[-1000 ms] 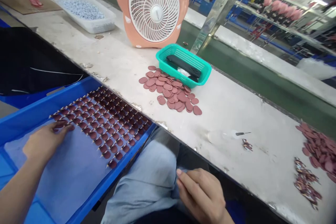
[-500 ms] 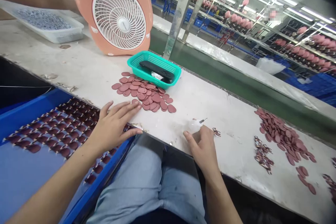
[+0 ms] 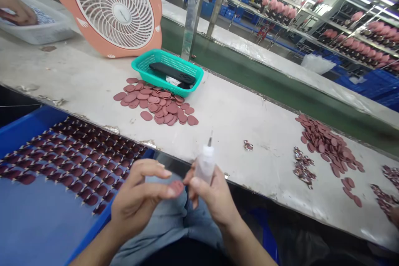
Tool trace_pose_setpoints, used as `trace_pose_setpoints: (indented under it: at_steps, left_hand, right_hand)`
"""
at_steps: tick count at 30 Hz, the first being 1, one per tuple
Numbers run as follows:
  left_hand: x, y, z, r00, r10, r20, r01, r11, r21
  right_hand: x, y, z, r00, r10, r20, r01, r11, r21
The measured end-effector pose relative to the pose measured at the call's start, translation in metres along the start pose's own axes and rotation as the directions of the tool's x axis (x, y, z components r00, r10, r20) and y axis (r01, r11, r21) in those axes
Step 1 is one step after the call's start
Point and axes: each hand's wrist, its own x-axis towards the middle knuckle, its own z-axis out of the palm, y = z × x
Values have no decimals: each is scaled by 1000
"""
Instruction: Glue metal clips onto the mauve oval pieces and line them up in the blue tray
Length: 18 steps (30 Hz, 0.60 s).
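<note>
Needle-tip bottle [image 3: 205, 165] stands nearly upright in the right hand [image 3: 212, 195], the fingers together and clamped around its white plastic body; the left hand [image 3: 137, 203] is just beside it, its fingers close together with a maroon oval [image 3: 176, 188] clamped at their tips; the oval sits near the needle tip's bottle, though I can't tell whether the two touch; both hands are held over the person's light-blue trousers [image 3: 165, 226], just in front of the long white bench [image 3: 249, 120]; to their left lies a blue tray [image 3: 31, 126] carrying neat rows of maroon pieces [image 3: 81, 166], each with a pale point; up on the bench is a heap of loose ovals [image 3: 152, 104], touching a green basket [image 3: 149, 59] that holds a black item [image 3: 171, 72]; a peach fan [image 3: 114, 8] stands behind them; at the far left, a co-worker's hand [image 3: 17, 10] rests in a white tub [image 3: 40, 29]; off to the right lie more ovals [image 3: 327, 143] beside a small heap of patterned scraps [image 3: 304, 168]; beyond the bench, racks carry rows of pink shapes [image 3: 279, 8].
</note>
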Motion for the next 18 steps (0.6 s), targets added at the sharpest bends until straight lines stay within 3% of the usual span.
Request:
trace_pose_setpoints:
  at_steps: [2,4,7,10,13,16,18]
  left_hand:
    - [-11,15,9,996,-82,28,86,983,-160]
    - [-20,25,18,983,-183,12,180,950,-253]
    - [-29,31,28,954,-293,-68,265,926,-270]
    - [-34,32,33,906,-400,-137,348,890,-294]
    - [-34,33,34,751,-646,-134,515,701,-493]
    - [-28,40,32,548,-836,20,619,389,-682]
    - [-22,48,31,450,-889,88,636,250,-730]
  right_hand:
    - [-6,-1,12,974,185,133,-215,940,266]
    - [-10,-1,21,950,270,158,-312,845,433]
    - [-15,3,30,951,295,88,-297,800,521]
    - [-18,9,30,962,266,62,-262,840,475]
    - [-24,11,15,979,197,58,-205,924,322]
    - [-36,3,-11,992,127,-13,-126,992,21]
    - [-44,-4,-29,995,-1,-96,-17,981,-191]
